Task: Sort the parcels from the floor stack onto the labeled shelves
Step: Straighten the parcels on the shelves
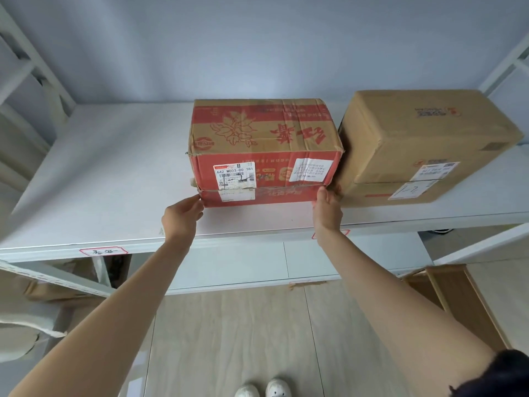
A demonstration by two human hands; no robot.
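A red and tan cardboard parcel [264,151] with white shipping labels stands on the white shelf [100,179], near its middle. My left hand [183,216] touches the parcel's lower left front corner with its fingertips. My right hand [326,209] is at the lower right front corner, fingers curled round the edge between this parcel and its neighbour. A plain brown parcel [423,144] marked "1-2" sits just to the right, touching or nearly touching the red one.
A handwritten red-bordered label [103,251] is stuck on the shelf's front edge at left; another is partly hidden behind my right wrist. Lower shelves hold brown packages [43,287] at left. A flat cardboard box [458,296] lies on the wooden floor at right.
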